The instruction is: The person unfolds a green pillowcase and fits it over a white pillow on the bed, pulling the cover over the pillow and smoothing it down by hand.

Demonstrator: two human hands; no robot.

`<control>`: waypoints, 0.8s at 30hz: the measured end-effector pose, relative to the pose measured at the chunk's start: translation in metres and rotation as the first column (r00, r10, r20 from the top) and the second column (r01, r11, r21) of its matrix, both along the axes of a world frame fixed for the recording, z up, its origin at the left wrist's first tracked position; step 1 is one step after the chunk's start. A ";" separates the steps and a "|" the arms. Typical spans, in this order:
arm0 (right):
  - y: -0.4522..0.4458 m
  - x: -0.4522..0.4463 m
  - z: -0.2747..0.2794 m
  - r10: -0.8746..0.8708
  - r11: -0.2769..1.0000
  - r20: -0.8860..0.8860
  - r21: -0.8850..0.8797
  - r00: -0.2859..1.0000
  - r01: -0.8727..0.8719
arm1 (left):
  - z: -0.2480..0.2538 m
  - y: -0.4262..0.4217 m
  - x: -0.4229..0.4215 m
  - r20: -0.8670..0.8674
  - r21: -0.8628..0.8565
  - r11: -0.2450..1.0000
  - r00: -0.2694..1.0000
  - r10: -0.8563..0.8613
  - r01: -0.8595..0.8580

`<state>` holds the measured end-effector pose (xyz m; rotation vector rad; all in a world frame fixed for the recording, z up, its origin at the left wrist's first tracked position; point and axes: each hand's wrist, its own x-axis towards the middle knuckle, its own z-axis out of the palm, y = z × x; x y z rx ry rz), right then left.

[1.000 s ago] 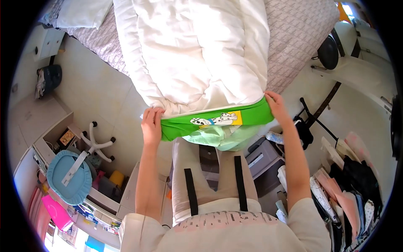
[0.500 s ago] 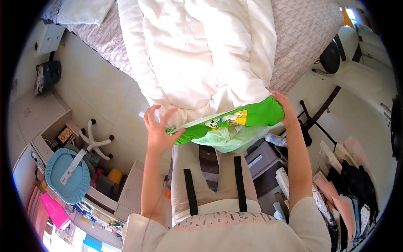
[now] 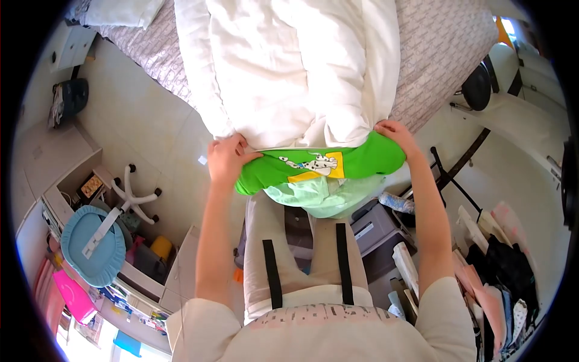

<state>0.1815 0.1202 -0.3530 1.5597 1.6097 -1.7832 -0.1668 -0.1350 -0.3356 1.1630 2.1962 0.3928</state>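
You have the green cover (image 3: 365, 158) stretched between your hands, in front of your thighs at the near end of the white quilt (image 3: 283, 72). Your left hand (image 3: 227, 158) grips the cover's left end, fingers curled over its top edge and thumb lying along the green. Your right hand (image 3: 397, 139) pinches the right top corner, where the green rises higher. The quilt runs back from the cover's edge over the bed (image 3: 443, 54); you cannot tell how far it goes inside. Pale green cloth (image 3: 344, 199) hangs below the dog print (image 3: 313, 164), just above your trousers (image 3: 265, 223).
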 end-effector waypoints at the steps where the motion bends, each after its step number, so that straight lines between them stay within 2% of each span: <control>1: -0.008 0.004 0.006 -0.003 1.000 0.004 0.003 1.000 0.003 | 0.001 -0.005 0.017 0.004 0.003 1.000 1.000 -0.003 0.003; 2: -0.020 0.011 0.014 -0.144 0.950 -0.123 0.260 0.982 0.172 | 0.003 -0.012 0.039 -0.257 0.196 0.980 0.962 0.095 -0.044; 3: -0.035 0.017 0.024 -0.235 0.812 -0.278 0.471 0.932 0.345 | 0.003 -0.025 0.058 -0.475 0.385 0.922 0.848 0.236 -0.041; 4: -0.051 0.017 0.047 -0.239 0.636 -0.202 0.706 0.950 0.310 | -0.001 -0.046 0.073 -0.375 0.402 0.914 0.921 0.104 0.060; 5: -0.071 0.016 0.071 -0.261 0.412 -0.131 0.881 0.956 0.233 | 0.003 -0.054 0.089 -0.226 0.418 0.904 0.974 0.006 0.092; 7: -0.116 0.021 0.090 0.106 0.268 -0.187 0.951 0.977 0.153 | -0.006 -0.059 0.116 -0.200 0.362 0.929 0.980 -0.004 0.078; 8: -0.130 0.014 0.097 0.346 0.297 -0.079 0.955 0.935 -0.029 | -0.006 -0.059 0.120 -0.196 0.347 0.935 0.981 0.002 0.068; 9: -0.138 0.007 0.101 0.566 0.274 0.018 0.939 0.824 -0.209 | -0.005 -0.060 0.119 -0.196 0.348 0.935 0.981 0.000 0.070; 10: -0.141 0.002 0.093 0.567 0.270 0.020 0.940 0.823 -0.209 | -0.005 -0.060 0.118 -0.252 0.297 0.948 0.967 -0.039 0.116; 12: -0.137 -0.003 0.065 0.570 0.169 0.347 0.837 0.745 -0.520 | -0.008 -0.068 0.110 -0.321 0.170 0.969 0.940 -0.119 0.181; 13: -0.126 -0.002 0.055 0.575 0.163 0.346 0.840 0.742 -0.518 | -0.016 -0.071 0.099 -0.352 0.195 0.962 0.929 -0.114 0.192; 15: -0.101 0.001 0.035 0.567 -0.129 0.474 0.858 0.673 -0.496 | -0.021 -0.069 0.082 -0.374 0.216 0.953 0.920 -0.120 0.212; 16: -0.089 -0.010 0.038 0.569 -0.125 0.470 0.860 0.675 -0.494 | -0.013 -0.064 0.077 -0.376 0.212 0.954 0.918 -0.122 0.214; 18: -0.064 -0.032 0.057 0.501 0.099 0.376 0.870 0.780 -0.483 | 0.004 -0.054 0.070 -0.386 0.090 0.983 0.915 -0.115 0.161; 19: -0.060 -0.033 0.053 0.500 0.103 0.377 0.868 0.780 -0.486 | 0.005 -0.050 0.068 -0.405 0.145 0.982 0.913 -0.053 0.121; 21: -0.048 -0.038 0.044 0.576 0.232 0.296 0.835 0.762 -0.499 | 0.000 -0.049 0.065 -0.369 0.171 0.981 0.929 -0.017 0.086; 22: -0.040 -0.045 0.044 0.578 0.229 0.296 0.836 0.761 -0.499 | 0.001 -0.043 0.062 -0.333 0.198 0.979 0.943 0.019 0.050; 24: -0.023 -0.059 0.044 0.555 0.470 0.322 0.639 0.767 -0.609 | 0.010 -0.029 0.052 -0.291 0.241 0.970 0.953 0.089 -0.017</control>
